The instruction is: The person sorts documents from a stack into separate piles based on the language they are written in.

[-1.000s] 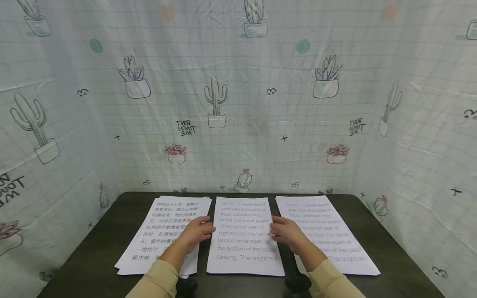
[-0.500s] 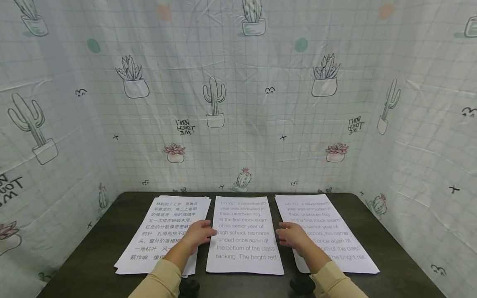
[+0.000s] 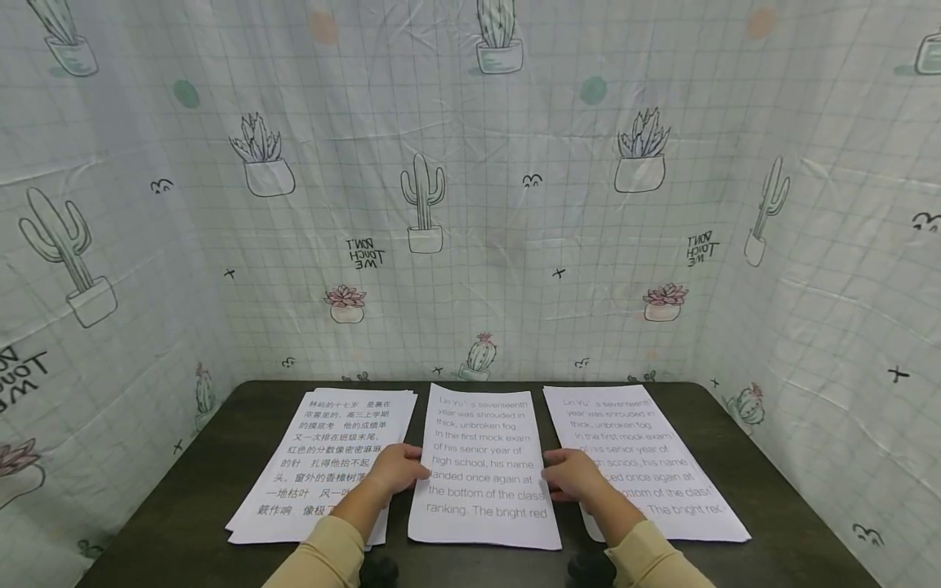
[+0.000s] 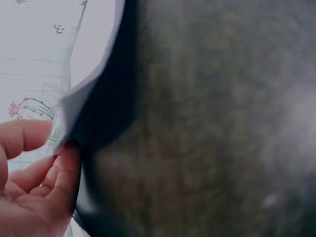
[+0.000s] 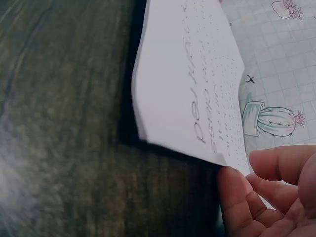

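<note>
A stack of white paper with large English print [image 3: 478, 523] lies between both hands in the middle of the dark table. At its left edge is my left hand [image 3: 397, 469], holding the side with fingers at the edge and thumb above. My right hand [image 3: 575, 475] holds the opposite edge in much the same way. In the left wrist view the paper [image 4: 94, 34] bends over the fingertips [image 4: 69, 155]. The right wrist view shows the near corner of the paper stack [image 5: 168, 89] raised over its shadow, fingers [image 5: 234, 190] under the edge.
To the left lies a fanned stack of sheets with Chinese print [image 3: 331, 449]. Another English-printed stack [image 3: 639, 425] sits slanted on the right, partly behind my right hand. A cactus-patterned cloth [image 3: 470, 204] encloses the dark table [image 3: 184, 490] at the back and sides.
Both hands have come down and inward onto the middle stack's side edges. That stack has shifted slightly and looks a little raised. The outer stacks stay put.
</note>
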Demonstrator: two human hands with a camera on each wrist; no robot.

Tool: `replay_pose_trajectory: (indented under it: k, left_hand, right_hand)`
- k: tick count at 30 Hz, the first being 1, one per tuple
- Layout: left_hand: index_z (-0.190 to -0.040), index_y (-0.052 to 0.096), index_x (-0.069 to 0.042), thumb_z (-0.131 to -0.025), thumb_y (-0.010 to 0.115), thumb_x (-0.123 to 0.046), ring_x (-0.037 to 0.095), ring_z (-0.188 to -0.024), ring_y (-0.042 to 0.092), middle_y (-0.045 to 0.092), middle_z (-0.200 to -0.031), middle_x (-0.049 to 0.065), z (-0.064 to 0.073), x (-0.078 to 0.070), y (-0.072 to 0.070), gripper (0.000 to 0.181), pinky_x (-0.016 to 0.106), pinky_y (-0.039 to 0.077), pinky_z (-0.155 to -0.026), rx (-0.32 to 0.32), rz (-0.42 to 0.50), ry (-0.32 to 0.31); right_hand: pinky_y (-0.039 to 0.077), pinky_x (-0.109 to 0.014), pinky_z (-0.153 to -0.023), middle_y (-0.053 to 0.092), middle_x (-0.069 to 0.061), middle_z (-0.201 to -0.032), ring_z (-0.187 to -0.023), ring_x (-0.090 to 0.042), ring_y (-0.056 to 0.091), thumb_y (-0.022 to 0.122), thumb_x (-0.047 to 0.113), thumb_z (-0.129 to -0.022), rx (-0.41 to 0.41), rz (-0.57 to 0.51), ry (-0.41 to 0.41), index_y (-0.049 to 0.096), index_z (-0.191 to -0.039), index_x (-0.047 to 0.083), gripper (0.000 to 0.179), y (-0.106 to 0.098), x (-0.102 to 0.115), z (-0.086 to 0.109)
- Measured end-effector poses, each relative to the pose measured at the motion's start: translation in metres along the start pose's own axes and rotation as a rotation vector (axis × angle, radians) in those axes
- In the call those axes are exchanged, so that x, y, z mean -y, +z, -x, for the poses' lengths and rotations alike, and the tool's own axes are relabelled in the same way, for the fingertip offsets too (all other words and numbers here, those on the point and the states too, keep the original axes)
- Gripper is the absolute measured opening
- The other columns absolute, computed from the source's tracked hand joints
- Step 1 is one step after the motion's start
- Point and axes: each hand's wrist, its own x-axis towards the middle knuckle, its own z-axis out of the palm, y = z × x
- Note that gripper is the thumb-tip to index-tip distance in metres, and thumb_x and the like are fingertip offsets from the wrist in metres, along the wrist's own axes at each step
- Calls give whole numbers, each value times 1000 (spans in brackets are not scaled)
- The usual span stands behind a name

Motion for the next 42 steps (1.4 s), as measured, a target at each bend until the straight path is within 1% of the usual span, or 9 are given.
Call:
replay_pose_trajectory:
  k: [6,12,18,26,32,34,36,38,42]
  left_hand:
    - [-114,65,11,-77,67,3,23,-87,66,69,-104,22,0,4,4,38,37,58,-78,-70,12,26]
    - [-111,66,11,-78,66,3,21,-79,64,69,-98,21,0,5,5,34,33,56,-69,-97,41,29]
    - [-110,67,11,-80,65,1,19,-74,64,69,-93,19,0,7,5,31,31,54,-63,-112,31,29]
    - [-88,68,6,-78,66,-2,17,-63,57,64,-80,14,3,3,4,12,25,48,-52,-187,11,74]
    - [-78,67,1,-78,69,-7,20,-67,55,64,-77,12,5,2,2,9,27,45,-55,-238,11,117]
    - [-78,67,1,-78,67,-8,20,-67,54,63,-76,12,4,4,2,9,27,44,-55,-255,-8,150]
    - [-82,68,2,-79,66,-8,21,-69,55,63,-78,13,3,4,3,11,28,45,-57,-249,10,154]
    - [-92,69,4,-81,64,-7,20,-72,57,65,-84,14,1,6,4,16,27,47,-59,-210,51,113]
    - [-118,63,8,-83,60,0,18,-76,61,67,-97,16,-2,9,4,36,26,52,-62,-76,214,-22]
  right_hand:
    - [61,-36,-71,63,-24,-112,-86,-24,66,64,-1,-84,-11,17,-18,54,-132,-9,50,4,-2,0]
    - [60,-36,-70,64,-22,-107,-83,-23,65,65,-3,-81,-35,18,-14,54,-132,-7,53,7,-3,0]
    - [60,-36,-69,64,-22,-103,-80,-23,66,65,-3,-81,-54,28,-15,54,-132,-7,52,8,-3,0]
    - [60,-36,-69,62,-26,-111,-80,-22,66,62,-5,-82,-67,15,-31,55,-131,-8,50,8,-5,-1]
    - [60,-36,-69,62,-26,-113,-80,-21,67,61,-4,-82,-64,15,-28,54,-131,-9,50,8,-4,0]
    - [60,-36,-69,62,-27,-113,-80,-22,67,61,-4,-82,-63,16,-26,54,-131,-9,50,7,-4,0]
    - [60,-36,-69,62,-27,-113,-80,-22,67,61,-4,-83,-62,17,-24,54,-131,-9,49,7,-3,1]
    - [60,-37,-69,62,-27,-113,-81,-22,67,61,-3,-83,-61,18,-22,54,-131,-9,49,7,-3,1]
    - [61,-37,-70,62,-27,-113,-83,-23,67,61,-3,-84,-56,6,-23,54,-131,-9,48,8,-3,0]
